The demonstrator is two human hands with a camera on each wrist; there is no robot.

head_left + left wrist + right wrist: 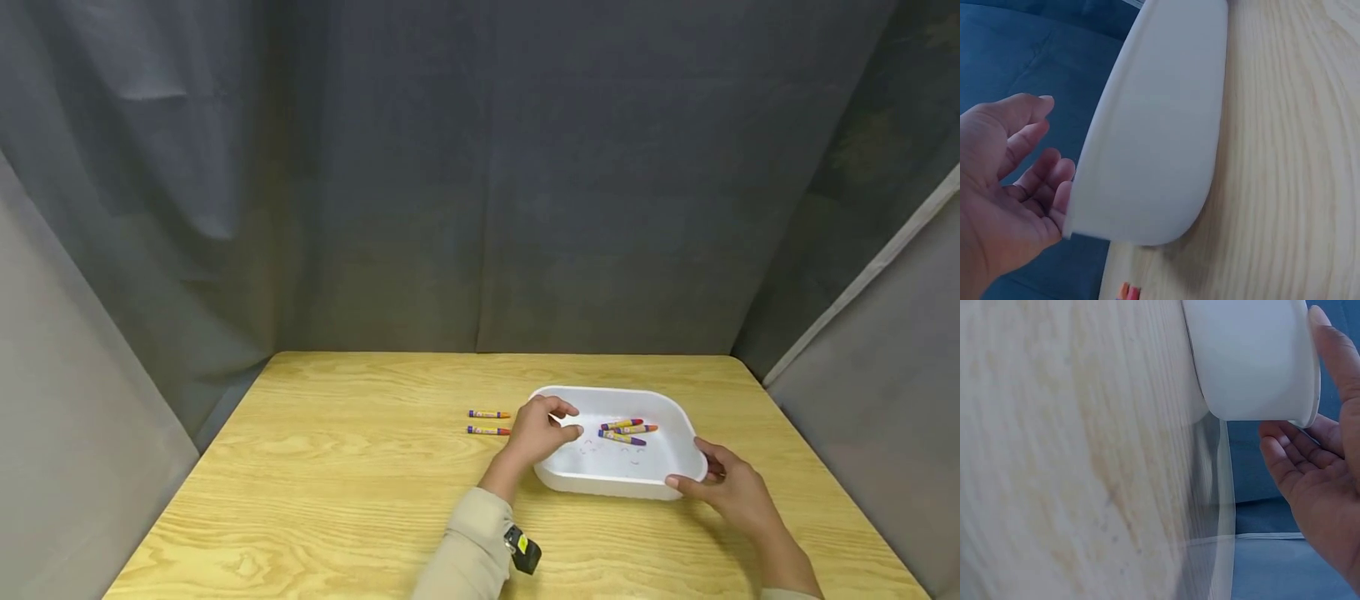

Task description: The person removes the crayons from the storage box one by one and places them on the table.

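A white tray [600, 479] stands on the wooden table [337, 483] with several crayons [627, 431] lying in it. Two more crayons [489, 422] lie side by side on the table just left of the tray. My left hand [573, 421] hovers at the tray's left rim, fingers loosely curled, holding nothing. In the left wrist view the left hand [1054, 134] is empty beside the tray's wall [1160, 137]. My right hand [693, 468] holds the tray's near right corner, thumb on the front rim. In the right wrist view its thumb [1335, 356] lies along the rim and its fingers [1282, 453] curl at the tray [1247, 356].
Grey cloth [480, 167] hangs behind and on both sides of the table. A small black device [522, 550] is strapped at my left sleeve. Bare wood stretches left of the crayons and along the table's front.
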